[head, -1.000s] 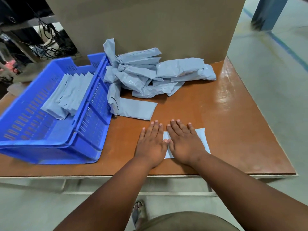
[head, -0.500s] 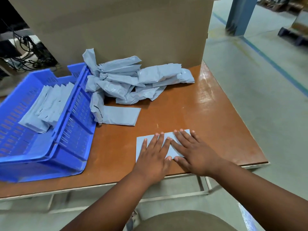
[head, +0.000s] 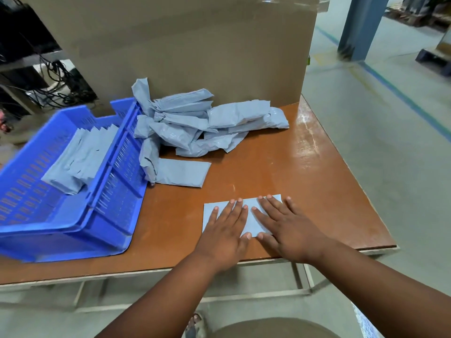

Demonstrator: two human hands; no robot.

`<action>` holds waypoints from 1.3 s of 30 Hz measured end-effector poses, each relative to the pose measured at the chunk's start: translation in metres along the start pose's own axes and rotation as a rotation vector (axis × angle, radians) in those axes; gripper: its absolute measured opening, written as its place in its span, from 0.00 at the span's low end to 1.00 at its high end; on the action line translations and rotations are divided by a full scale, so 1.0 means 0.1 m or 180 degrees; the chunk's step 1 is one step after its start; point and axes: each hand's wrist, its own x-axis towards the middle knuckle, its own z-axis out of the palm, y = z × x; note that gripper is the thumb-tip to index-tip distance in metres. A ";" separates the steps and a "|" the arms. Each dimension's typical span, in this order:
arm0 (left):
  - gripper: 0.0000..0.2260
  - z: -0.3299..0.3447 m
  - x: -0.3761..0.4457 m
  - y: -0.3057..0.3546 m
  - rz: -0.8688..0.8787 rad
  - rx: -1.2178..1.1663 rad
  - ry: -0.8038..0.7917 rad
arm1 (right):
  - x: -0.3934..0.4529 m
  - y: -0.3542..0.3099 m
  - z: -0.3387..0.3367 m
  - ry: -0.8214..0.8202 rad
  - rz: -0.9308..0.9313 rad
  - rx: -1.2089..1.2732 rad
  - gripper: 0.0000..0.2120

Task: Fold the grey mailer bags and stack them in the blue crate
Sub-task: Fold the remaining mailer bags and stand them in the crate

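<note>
At the far left, dark cables [head: 56, 79] hang in a tangle behind the tabletop [head: 305, 167]. In front of them the blue crate [head: 73, 230] sits on the brown surface, its slotted walls rising around a row of folded grey mailer bags [head: 80, 157] that lean against one another along its inner right side. Just beside the crate's right wall lies a loose pile of unfolded mailer bags [head: 195, 125], crumpled and overlapping, one of them draped against the crate's rim and another lying flat [head: 183, 175] at the pile's near edge. Behind the pile stands a large cardboard box [head: 183, 50] that takes up the back of the tabletop.

Nearer the front edge, well apart from the pile, a single mailer bag [head: 251, 220] lies flat. The left hand [head: 225, 230] rests palm-down on its left half, fingers [head: 231, 211] straight and slightly spread, gripping nothing. The right hand [head: 288, 228] presses flat on the right half, its fingers likewise stretched out and released, angled toward the left. The two thumbs nearly meet at the bag's near edge.

To the right, beyond the tabletop's edge, the grey floor [head: 378, 154] carries a blue line, and a blue post [head: 358, 25] stands at the upper right.
</note>
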 end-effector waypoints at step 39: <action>0.31 -0.08 0.27 -0.14 -0.0108 -0.0198 0.0070 | 0.39 -0.20 -0.01 -0.0130 0.0609 0.0139 0.37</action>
